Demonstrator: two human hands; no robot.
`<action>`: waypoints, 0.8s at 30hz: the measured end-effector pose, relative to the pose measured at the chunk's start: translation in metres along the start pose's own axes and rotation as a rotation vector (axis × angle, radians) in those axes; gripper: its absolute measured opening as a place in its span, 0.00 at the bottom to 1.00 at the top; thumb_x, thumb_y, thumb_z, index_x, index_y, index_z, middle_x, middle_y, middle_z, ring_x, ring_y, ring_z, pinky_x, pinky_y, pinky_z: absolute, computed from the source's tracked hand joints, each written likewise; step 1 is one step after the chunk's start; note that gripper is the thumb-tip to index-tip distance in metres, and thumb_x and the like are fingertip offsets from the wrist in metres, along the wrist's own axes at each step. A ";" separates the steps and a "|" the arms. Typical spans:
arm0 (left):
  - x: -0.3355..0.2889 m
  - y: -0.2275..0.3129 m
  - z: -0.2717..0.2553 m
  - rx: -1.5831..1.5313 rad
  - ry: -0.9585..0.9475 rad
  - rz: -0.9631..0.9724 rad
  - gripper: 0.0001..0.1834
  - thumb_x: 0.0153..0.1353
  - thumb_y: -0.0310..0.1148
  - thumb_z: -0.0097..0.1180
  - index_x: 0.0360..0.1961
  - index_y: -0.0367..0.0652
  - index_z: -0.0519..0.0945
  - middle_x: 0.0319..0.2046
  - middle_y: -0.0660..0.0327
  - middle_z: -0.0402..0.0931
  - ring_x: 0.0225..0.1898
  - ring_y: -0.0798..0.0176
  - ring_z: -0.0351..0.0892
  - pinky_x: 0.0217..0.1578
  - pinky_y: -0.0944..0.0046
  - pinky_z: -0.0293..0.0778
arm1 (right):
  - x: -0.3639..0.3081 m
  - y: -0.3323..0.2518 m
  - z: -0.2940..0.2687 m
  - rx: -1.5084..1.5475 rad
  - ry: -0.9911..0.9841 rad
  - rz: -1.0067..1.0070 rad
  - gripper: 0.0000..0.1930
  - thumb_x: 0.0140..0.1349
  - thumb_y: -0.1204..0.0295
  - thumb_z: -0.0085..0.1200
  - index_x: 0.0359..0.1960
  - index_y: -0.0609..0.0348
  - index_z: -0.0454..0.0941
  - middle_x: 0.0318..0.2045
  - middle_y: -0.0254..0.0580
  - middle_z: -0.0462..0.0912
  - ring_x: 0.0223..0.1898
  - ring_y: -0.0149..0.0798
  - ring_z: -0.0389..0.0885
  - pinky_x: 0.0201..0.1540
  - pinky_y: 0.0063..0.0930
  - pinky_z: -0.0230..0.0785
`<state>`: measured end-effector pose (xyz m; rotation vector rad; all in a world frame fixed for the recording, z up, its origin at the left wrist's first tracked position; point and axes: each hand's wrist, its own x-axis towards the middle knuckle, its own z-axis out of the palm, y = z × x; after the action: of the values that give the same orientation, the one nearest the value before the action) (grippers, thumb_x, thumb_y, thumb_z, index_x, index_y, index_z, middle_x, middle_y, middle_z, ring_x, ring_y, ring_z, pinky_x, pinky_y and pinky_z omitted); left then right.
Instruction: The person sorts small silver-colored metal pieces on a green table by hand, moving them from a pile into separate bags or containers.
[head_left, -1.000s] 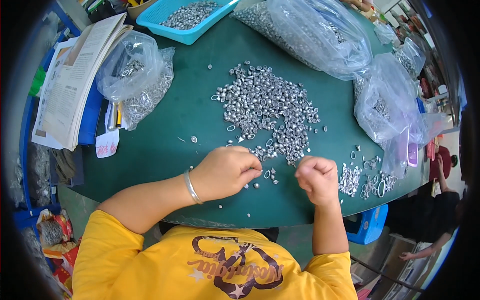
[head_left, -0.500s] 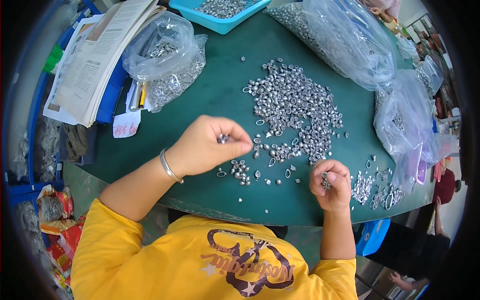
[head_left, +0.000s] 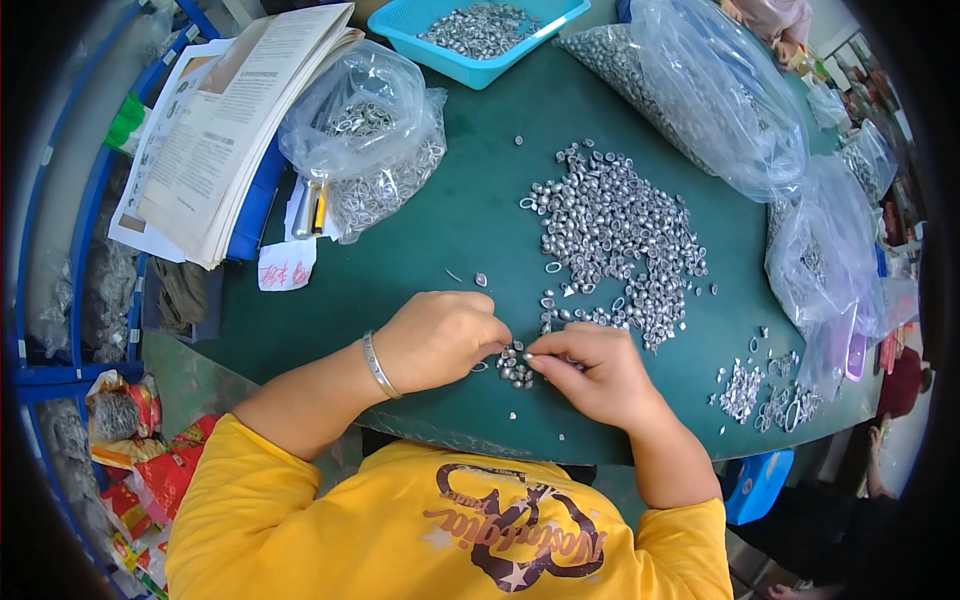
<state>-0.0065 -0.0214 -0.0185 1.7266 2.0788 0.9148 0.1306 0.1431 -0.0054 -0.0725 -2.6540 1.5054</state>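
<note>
My left hand (head_left: 440,340), with a silver bangle at the wrist, is closed in a pinch beside a small cluster of grey metal oval pieces (head_left: 516,374). What its fingertips hold is hidden. From the other side, my right hand (head_left: 598,375) pinches a small grey metal piece (head_left: 529,357) over that cluster; more pieces show dimly under its curled fingers. Behind both hands spreads a large heap of hollow, dome-shaped oval metal pieces (head_left: 625,235). One loose oval piece (head_left: 481,280) lies behind my left hand.
The green table (head_left: 440,240) carries a bag of metal rings (head_left: 385,180) at left, a blue basket of parts (head_left: 470,68) at the back, and a bulging bag (head_left: 690,110) at right. Small sorted piles (head_left: 742,390) lie front right. Papers (head_left: 240,130) stand at left.
My left hand has come down toward the small cluster. My right hand has swung left from the table's right front to meet it there. The whole view has shifted slightly.
</note>
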 end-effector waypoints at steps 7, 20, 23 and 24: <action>0.007 -0.013 -0.019 -1.415 0.030 -0.525 0.07 0.53 0.29 0.57 0.32 0.37 0.78 0.22 0.66 0.73 0.20 0.76 0.67 0.18 0.79 0.60 | 0.005 -0.001 -0.002 0.010 0.069 0.002 0.05 0.51 0.76 0.57 0.30 0.59 0.80 0.21 0.39 0.77 0.21 0.36 0.76 0.23 0.26 0.67; 0.000 0.005 -0.002 -0.015 -0.048 -0.078 0.07 0.46 0.31 0.63 0.28 0.46 0.82 0.19 0.61 0.71 0.23 0.59 0.73 0.25 0.63 0.70 | 0.004 0.007 -0.018 0.953 -0.008 0.411 0.03 0.51 0.78 0.56 0.26 0.64 0.78 0.19 0.30 0.76 0.21 0.23 0.72 0.24 0.18 0.64; 0.000 0.006 0.004 -0.016 -0.026 -0.065 0.06 0.45 0.31 0.63 0.27 0.45 0.82 0.19 0.61 0.71 0.24 0.57 0.74 0.25 0.62 0.70 | 0.007 -0.002 -0.002 0.047 0.033 0.038 0.04 0.51 0.76 0.57 0.29 0.61 0.78 0.19 0.40 0.77 0.19 0.34 0.74 0.23 0.26 0.67; 0.000 0.005 0.004 -0.019 -0.031 -0.062 0.06 0.45 0.31 0.63 0.27 0.45 0.82 0.19 0.61 0.71 0.24 0.57 0.74 0.25 0.62 0.70 | 0.006 0.002 0.008 -0.138 0.112 -0.115 0.05 0.49 0.75 0.59 0.29 0.60 0.79 0.20 0.42 0.77 0.19 0.42 0.74 0.24 0.30 0.68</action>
<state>0.0003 -0.0195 -0.0184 1.6466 2.0847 0.8818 0.1239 0.1380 -0.0108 -0.0131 -2.6207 1.2465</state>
